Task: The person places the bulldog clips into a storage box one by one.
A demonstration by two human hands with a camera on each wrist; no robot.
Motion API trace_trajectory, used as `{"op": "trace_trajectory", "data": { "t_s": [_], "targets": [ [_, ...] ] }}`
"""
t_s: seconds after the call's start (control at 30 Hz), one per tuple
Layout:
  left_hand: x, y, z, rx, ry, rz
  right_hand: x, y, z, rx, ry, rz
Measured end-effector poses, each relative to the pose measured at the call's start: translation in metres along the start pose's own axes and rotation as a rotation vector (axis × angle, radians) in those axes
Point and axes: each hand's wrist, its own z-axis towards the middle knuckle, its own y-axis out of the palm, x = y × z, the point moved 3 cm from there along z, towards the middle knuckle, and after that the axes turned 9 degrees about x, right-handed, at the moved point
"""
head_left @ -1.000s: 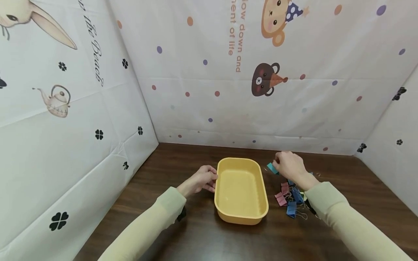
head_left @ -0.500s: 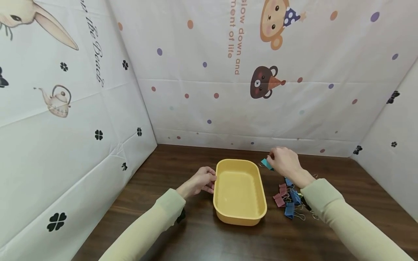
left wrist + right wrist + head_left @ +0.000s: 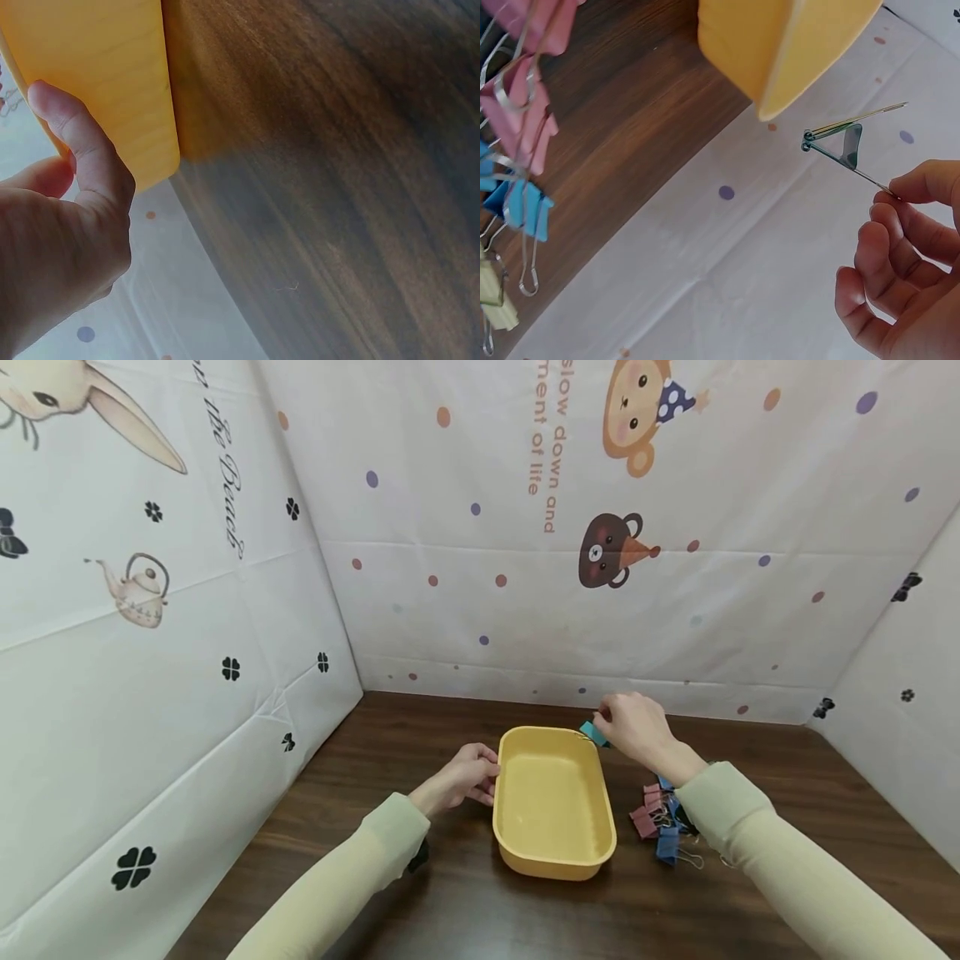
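Observation:
My left hand holds the left rim of a yellow plastic bin, its thumb along the bin's wall in the left wrist view. Inside, the bin shows only its bare floor. Between thumb and forefinger, my right hand pinches a teal binder clip by one wire handle. That clip hangs in the air, jaws pointing away from the fingers, and overlaps the bin's far right corner in the head view. The other fingers of the right hand curl loosely.
Right of the bin lies a pile of binder clips, among them pink clips, a blue clip and a pale yellow clip. My right sleeve covers part of it. Printed white sheets border the dark wooden table.
My right hand has carried the teal binder clip leftward from near the pile to the bin's far right corner. The left hand and the bin have stayed put.

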Motion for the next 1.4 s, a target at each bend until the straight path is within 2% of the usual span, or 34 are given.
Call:
{"op": "trace_trajectory", "data": {
  "t_s": [0.5, 0.7, 1.07, 1.4],
  "targets": [
    [0.009, -0.004, 0.002, -0.001, 0.008, -0.008, -0.022, 0.019, 0.018, -0.068, -0.042, 0.049],
    [0.008, 0.0, 0.003, -0.01, 0.0, 0.0, -0.025, 0.029, 0.013, -0.123, -0.052, 0.045],
    [0.002, 0.0, 0.003, 0.01, -0.005, 0.004, -0.037, 0.05, 0.005, -0.128, -0.149, 0.041],
    [-0.002, 0.001, 0.002, 0.015, -0.009, 0.006, -0.038, 0.063, -0.001, -0.162, -0.164, 0.03]
  ]
}}
